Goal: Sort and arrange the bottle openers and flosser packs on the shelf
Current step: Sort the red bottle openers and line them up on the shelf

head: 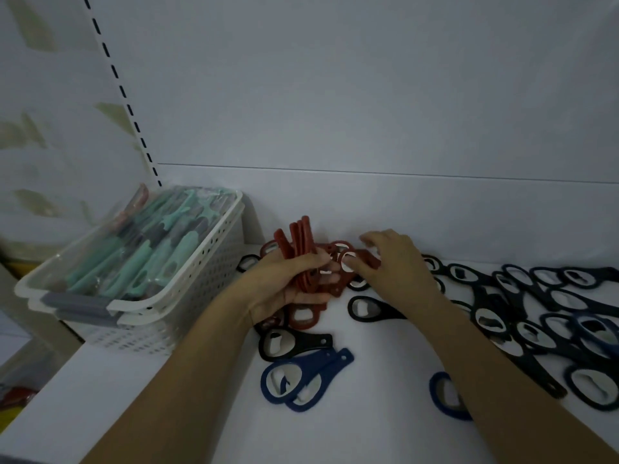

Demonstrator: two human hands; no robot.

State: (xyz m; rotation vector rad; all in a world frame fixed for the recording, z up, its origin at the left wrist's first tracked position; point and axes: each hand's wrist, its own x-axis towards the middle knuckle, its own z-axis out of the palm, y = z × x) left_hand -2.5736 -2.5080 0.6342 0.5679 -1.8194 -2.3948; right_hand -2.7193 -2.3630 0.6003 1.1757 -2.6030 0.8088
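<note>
Only the head view to go on here, and it's pretty dim, so bear with me. Dead center of the frame my left hand (288, 283) is wrapped around a bunch of red bottle openers (299, 242), handles sticking up above the fingers toward the back wall, and a few more red ones poke out underneath the palm, so I can't count how many are actually in the grip. Right next to it, my right hand (392, 262) is palm down with the fingers loosely curved, thumb tip touching the metal ring of a red opener on the pile; whether it's actually pinching it I honestly can't tell, the hand covers that spot. Below the hands, toward the lower middle, there's a black opener (294, 343) and a pair of blue openers (308, 380) overlapping on the white shelf (201, 413). Another blue one (442, 393) is half hidden behind my right forearm. The right edge is a dark heap of black and navy openers (552, 316), cut off by the frame and too murky to separate by colour. On the left sits a white perforated basket (187, 279) holding the flosser packs (150, 249), mostly teal, the labels unreadable.
</note>
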